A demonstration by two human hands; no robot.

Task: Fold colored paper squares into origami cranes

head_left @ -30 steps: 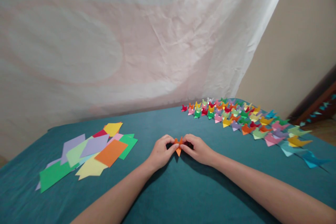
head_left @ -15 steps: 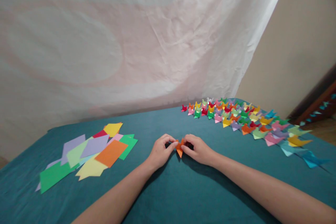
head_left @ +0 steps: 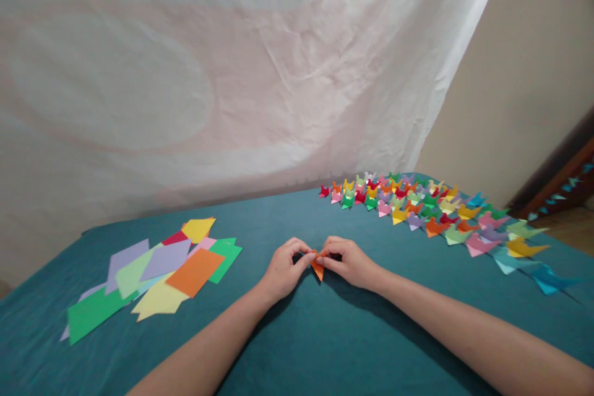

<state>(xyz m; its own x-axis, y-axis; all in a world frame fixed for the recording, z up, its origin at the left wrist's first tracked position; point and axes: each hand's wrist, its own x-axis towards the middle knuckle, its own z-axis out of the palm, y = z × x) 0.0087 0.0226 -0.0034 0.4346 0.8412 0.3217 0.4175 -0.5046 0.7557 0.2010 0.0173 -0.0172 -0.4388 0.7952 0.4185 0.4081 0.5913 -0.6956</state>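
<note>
Between my two hands is a small folded orange paper (head_left: 318, 269), its pointed end hanging down toward me. My left hand (head_left: 288, 266) pinches its upper left side between thumb and fingers. On the other side, my right hand (head_left: 346, 262) grips the upper right part the same way. Fingertips hide most of the paper's top, so its full shape cannot be made out. Both hands are just above the green tablecloth (head_left: 288, 346) near the table's middle.
To the left lies a loose pile of coloured paper sheets, with an orange sheet (head_left: 195, 273) on top and a green sheet (head_left: 99, 312) nearest. Rows of folded paper birds (head_left: 436, 227) fill the right back of the table. A pale fabric sheet (head_left: 278, 74) hangs behind.
My fingertips have drawn closer together over the orange paper, covering more of its upper part. The view has shifted very slightly.
</note>
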